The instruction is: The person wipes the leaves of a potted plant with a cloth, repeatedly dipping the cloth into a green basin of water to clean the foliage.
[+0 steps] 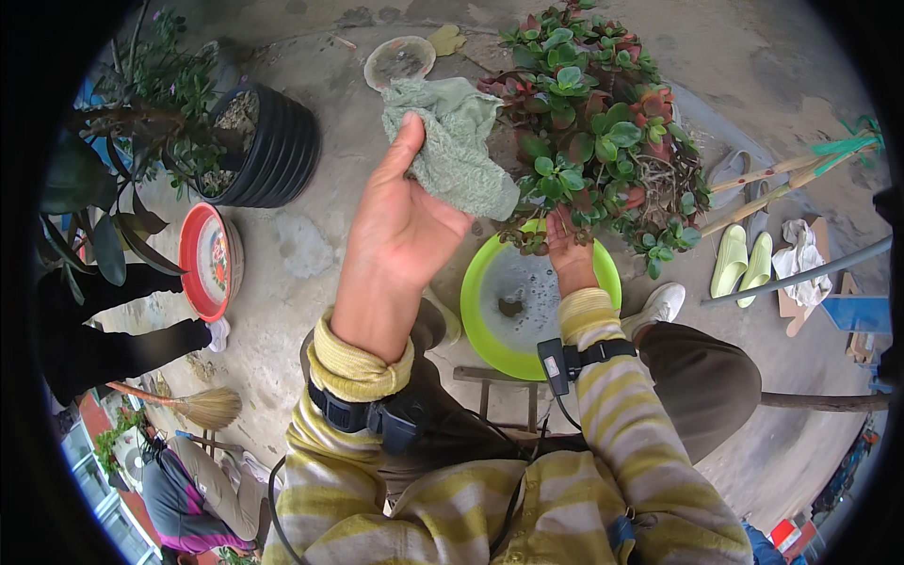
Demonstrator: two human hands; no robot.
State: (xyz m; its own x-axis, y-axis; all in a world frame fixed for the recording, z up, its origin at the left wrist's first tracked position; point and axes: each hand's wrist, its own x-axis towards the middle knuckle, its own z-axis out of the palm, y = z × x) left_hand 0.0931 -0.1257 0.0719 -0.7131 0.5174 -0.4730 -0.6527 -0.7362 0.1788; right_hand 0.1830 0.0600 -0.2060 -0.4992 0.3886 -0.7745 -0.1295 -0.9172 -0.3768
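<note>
A crumpled, pale green cloth (452,145) lies across the fingers of my left hand (395,233), which is raised palm up with the thumb against the cloth. My right hand (565,244) reaches palm up over the far rim of a lime-green plastic basin (487,339); its fingertips are among the lower leaves of a succulent plant (600,134) with green and reddish leaves. Those leaves partly hide the fingers. Sudsy, cloudy water (526,289) fills the basin, which stands on the ground between my feet.
A black ribbed plant pot (286,148) and a red-rimmed basin (229,265) stand left, near a person's dark-trousered legs (148,346). A straw broom (208,408) and a seated person (191,487) are lower left. Green slippers (729,261), wooden poles (759,205) and a grey pipe (812,272) are right.
</note>
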